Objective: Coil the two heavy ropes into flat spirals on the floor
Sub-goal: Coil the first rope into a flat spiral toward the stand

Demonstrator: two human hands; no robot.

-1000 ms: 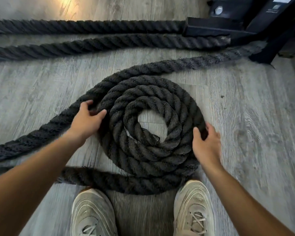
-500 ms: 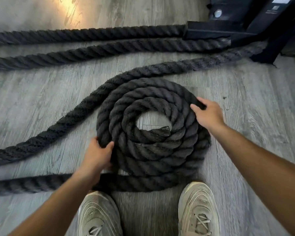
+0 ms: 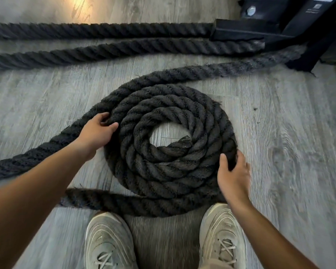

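Note:
A thick black rope lies wound in a flat spiral (image 3: 171,171) of several turns on the floor in front of my feet. Its cut end (image 3: 184,141) sits in the open centre. My left hand (image 3: 96,133) grips the outermost strand at the spiral's left side, where the rope runs off to the left (image 3: 27,158). My right hand (image 3: 234,175) clasps the outer turn at the lower right edge, thumb and fingers around it. Another strand (image 3: 241,67) leads from the top of the spiral toward the upper right. Two straight rope lengths (image 3: 105,31) (image 3: 124,49) lie side by side farther back.
A black metal frame (image 3: 279,28) stands at the top right, with the ropes running to it. My two light shoes (image 3: 109,241) (image 3: 223,235) stand just behind the spiral's near strand (image 3: 144,203). Grey wood-plank floor (image 3: 289,142) surrounds everything.
My left hand went from the spiral's lower left up to its left side. My right hand came from the upper right down to the lower right edge. The outer strand lies closer against the spiral.

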